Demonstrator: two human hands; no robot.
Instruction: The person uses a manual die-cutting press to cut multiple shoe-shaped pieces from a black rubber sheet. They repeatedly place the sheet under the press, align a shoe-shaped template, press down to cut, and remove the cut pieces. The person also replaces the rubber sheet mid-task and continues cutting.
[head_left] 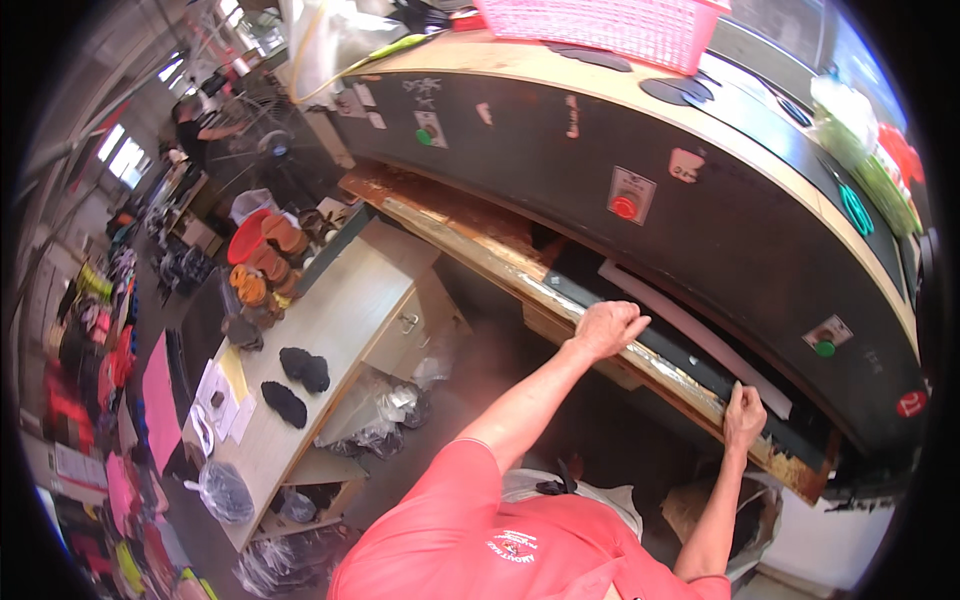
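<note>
A long dark board [690, 357] lies in the slot beneath the black machine front, along a worn wooden ledge [480, 243]. On it rests a narrow white strip [690, 325]. My left hand [608, 330] is closed at the front edge of the board, fingers curled under; what they hold is hidden. Farther right, my right hand [745, 415] is bent round the same edge near the strip's right end, its fingertips on the dark board.
Above, the black panel [530, 140] carries red and green buttons. A pink basket [610, 30] and teal-handled scissors [856, 212] sit on its top. At left stands a pale desk [345, 290] with black bundles [304, 369]; plastic bags lie below. Another person [195, 130] is far left.
</note>
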